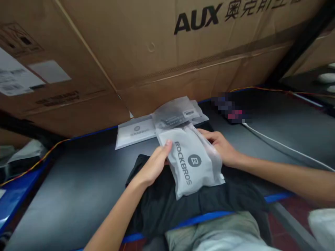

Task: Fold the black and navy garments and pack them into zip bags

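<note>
A white ROCKBROS pouch [195,174] is held tilted above black cloth [167,205] at the front of the dark table. My left hand [157,160] grips its left edge, thumb on the front face and fingers behind. At its right side is my right hand [221,146], closed on the pouch's clear edge, with some fingertips hidden behind it. Just behind lie a flat white packet [137,131] and a translucent bag [174,113] with dark contents.
Large cardboard boxes [146,45] stand along the back of the dark table [86,174]. A pixelated device [227,108] with a white cable [282,143] lies at right. Black posts rise at both sides; a blue edge runs along the front.
</note>
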`<state>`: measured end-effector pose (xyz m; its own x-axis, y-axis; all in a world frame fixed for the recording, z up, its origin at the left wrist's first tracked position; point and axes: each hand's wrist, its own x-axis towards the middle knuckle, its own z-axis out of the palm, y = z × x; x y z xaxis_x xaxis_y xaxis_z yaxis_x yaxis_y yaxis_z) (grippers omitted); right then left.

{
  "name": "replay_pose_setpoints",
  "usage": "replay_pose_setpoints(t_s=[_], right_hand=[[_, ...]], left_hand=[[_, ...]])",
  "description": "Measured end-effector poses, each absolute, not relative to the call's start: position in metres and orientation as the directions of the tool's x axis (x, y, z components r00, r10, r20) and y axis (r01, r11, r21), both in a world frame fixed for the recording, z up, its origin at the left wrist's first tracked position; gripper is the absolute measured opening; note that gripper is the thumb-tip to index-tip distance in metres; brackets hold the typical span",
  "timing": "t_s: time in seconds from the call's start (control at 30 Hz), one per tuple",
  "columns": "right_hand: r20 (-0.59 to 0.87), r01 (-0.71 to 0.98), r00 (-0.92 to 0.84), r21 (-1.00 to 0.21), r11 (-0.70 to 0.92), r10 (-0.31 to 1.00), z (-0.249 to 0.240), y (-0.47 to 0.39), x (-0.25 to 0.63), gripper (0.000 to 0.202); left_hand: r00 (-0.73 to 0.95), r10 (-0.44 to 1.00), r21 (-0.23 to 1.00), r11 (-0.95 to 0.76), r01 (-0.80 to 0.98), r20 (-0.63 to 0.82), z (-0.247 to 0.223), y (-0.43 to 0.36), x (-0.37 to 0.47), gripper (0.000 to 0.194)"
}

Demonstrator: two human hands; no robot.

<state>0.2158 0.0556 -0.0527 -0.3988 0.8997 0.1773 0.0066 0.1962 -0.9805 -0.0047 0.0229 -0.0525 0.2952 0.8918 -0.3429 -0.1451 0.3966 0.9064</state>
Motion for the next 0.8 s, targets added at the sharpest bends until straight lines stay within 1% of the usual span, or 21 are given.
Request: replay_pose_setpoints(t_s=[0.1,0.2,0.27,0.33,0.4,0.47,0.5,0.57,0.63,0.7,0.73,0.8], right_hand=[[0.090,-0.069,-0.270,-0.995,0.074,0.959,-0.050,0.056,0.214,0.016],[-0.049,-0.190,-0.160,-0.978,-0.080,0.986,-0.048,0.059,0.212,0.017],[-0.120,-0.261,-0.099,-0.955,-0.142,0.988,-0.046,0.063,0.211,0.020],[-0.165,-0.334,-0.044,-0.927,-0.170,0.985,-0.042,0.069,0.213,0.020],[-0.251,-0.433,-0.012,-0.871,-0.232,0.968,-0.038,0.075,0.215,0.016],[-0.391,-0.538,-0.017,-0.772,-0.338,0.920,-0.035,0.080,0.218,0.014],[-0.460,-0.580,-0.023,-0.717,-0.386,0.888,-0.034,0.083,0.219,0.016],[-0.557,-0.623,-0.038,-0.636,-0.456,0.830,-0.034,0.087,0.220,0.019],[-0.587,-0.617,-0.065,-0.612,-0.495,0.807,-0.038,0.088,0.222,0.019],[-0.578,-0.582,-0.102,-0.625,-0.520,0.809,-0.044,0.089,0.225,0.016],[-0.563,-0.555,-0.123,-0.644,-0.527,0.817,-0.047,0.089,0.227,0.014],[-0.503,-0.476,-0.170,-0.711,-0.518,0.847,-0.052,0.089,0.233,0.010]], left_hand=[[0.247,0.922,0.944,0.324,-0.064,-0.300,-0.049,0.030,-0.013,0.057],[0.155,0.953,0.961,0.271,-0.054,-0.260,-0.042,0.036,-0.022,0.052],[0.067,0.970,0.968,0.240,-0.068,-0.236,-0.038,0.042,-0.029,0.047],[-0.065,0.977,0.974,0.192,-0.118,-0.201,-0.035,0.049,-0.039,0.037],[-0.239,0.960,0.977,0.103,-0.188,-0.147,-0.032,0.058,-0.052,0.025],[-0.430,0.898,0.971,-0.013,-0.239,-0.094,-0.030,0.067,-0.067,0.016],[-0.514,0.854,0.965,-0.060,-0.254,-0.082,-0.028,0.071,-0.074,0.015],[-0.639,0.762,0.959,-0.092,-0.268,-0.106,-0.026,0.077,-0.089,0.015],[-0.683,0.711,0.962,-0.036,-0.271,-0.166,-0.024,0.080,-0.101,0.015],[-0.658,0.720,0.969,0.085,-0.233,-0.221,-0.024,0.079,-0.109,0.014],[-0.629,0.740,0.971,0.165,-0.174,-0.238,-0.024,0.079,-0.111,0.013],[-0.556,0.794,0.950,0.310,0.021,-0.247,-0.026,0.077,-0.115,0.016]])
